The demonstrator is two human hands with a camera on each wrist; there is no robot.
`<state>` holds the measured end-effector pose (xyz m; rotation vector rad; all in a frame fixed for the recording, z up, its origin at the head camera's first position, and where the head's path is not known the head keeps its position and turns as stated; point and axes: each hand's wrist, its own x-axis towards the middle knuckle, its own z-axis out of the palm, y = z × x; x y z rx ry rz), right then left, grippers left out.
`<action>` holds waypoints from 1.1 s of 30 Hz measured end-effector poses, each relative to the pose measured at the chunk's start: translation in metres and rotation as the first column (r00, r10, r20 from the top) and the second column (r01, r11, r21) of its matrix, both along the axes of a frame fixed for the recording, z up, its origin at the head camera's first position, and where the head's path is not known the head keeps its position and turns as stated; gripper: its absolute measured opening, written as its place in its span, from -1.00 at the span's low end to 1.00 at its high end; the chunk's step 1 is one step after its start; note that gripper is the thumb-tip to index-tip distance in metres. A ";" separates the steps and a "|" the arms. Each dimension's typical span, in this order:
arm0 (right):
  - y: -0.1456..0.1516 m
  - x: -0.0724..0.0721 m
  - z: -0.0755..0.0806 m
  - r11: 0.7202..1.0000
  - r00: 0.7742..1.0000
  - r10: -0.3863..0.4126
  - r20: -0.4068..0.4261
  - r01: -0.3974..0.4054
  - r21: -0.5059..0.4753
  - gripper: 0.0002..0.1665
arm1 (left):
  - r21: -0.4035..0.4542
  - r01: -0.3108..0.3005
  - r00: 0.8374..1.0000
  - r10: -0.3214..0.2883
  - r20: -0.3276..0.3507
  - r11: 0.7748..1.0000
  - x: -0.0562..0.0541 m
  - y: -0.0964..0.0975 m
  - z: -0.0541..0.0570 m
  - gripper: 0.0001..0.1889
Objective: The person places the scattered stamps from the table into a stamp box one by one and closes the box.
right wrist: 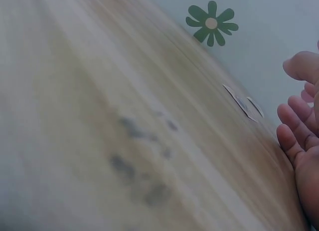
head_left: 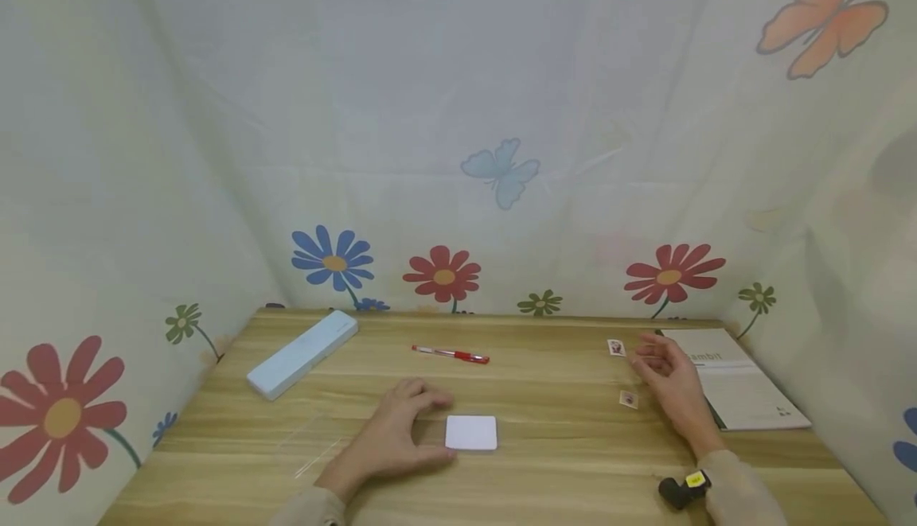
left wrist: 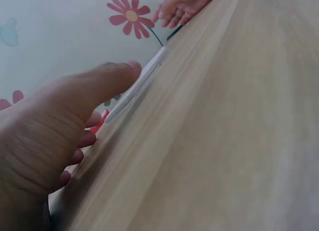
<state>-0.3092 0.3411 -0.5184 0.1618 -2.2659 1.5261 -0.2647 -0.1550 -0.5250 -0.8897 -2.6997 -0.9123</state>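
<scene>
A small white slab with rounded corners (head_left: 470,433) lies flat near the front middle of the table. Just left of it is my left hand (head_left: 394,434), thumb and fingers spread in a wide C, thumb tip right at the slab's near left corner. In the left wrist view the thumb (left wrist: 112,81) overlaps the edge of the slab (left wrist: 137,89). On the right, my right hand (head_left: 669,383) has loosely bent fingers with nothing between them. Beside it lie two small stamp-like paper pieces, one farther back (head_left: 616,348) and one nearer (head_left: 628,399).
A notebook (head_left: 745,391) lies right of the right hand. Behind the slab is a red pen (head_left: 451,354); a pale blue long case (head_left: 304,353) lies at the back left. A clear thin sheet (head_left: 308,438) rests left of the left hand. A flowered curtain (head_left: 430,112) encloses the table.
</scene>
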 end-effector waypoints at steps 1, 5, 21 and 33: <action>0.000 -0.001 0.000 1.000 1.000 0.007 0.000 -0.007 -0.004 -0.35 | 0.000 0.005 1.000 -0.005 -0.007 1.000 0.000 0.000 0.000 -0.27; 0.002 -0.006 -0.001 1.000 1.000 0.021 0.005 -0.021 -0.002 -0.32 | 0.002 0.012 1.000 -0.012 -0.021 1.000 -0.001 0.000 0.000 -0.37; 0.013 -0.022 -0.005 0.976 0.999 0.026 0.030 -0.032 0.216 -0.30 | 0.014 0.013 1.000 -0.013 0.003 1.000 0.001 0.000 -0.005 -0.48; 0.025 -0.035 0.001 0.890 0.990 0.044 0.133 -0.100 0.445 -0.26 | 0.012 0.006 1.000 -0.006 0.014 1.000 0.000 0.000 -0.004 -0.48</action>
